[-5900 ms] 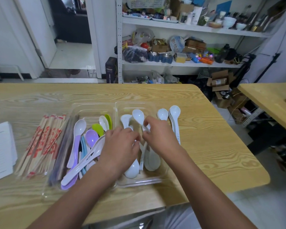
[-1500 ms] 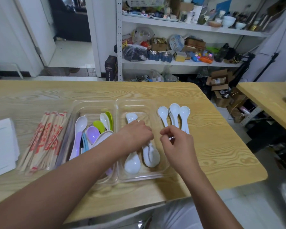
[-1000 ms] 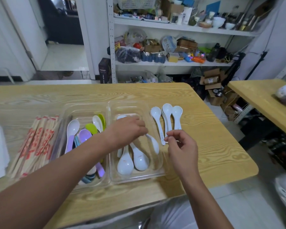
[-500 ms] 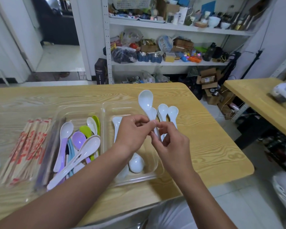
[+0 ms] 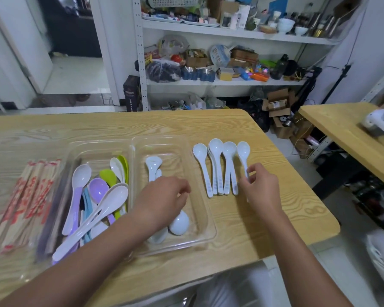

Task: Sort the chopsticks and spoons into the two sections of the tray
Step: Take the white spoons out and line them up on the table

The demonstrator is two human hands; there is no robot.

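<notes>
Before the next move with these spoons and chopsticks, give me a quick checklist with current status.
1. Right hand gripping the rightmost white soup spoon on the wooden table: cannot tell.
2. Left hand holding anything in the right section of the clear plastic tray: cannot tell, fingers hide it.
3. Paper-wrapped wooden chopsticks inside the tray: not ok, they lie on the table left of it.
4. Right section free: not ok, white spoons lie there.
5. Row of white spoons clear of the table edge: ok.
</notes>
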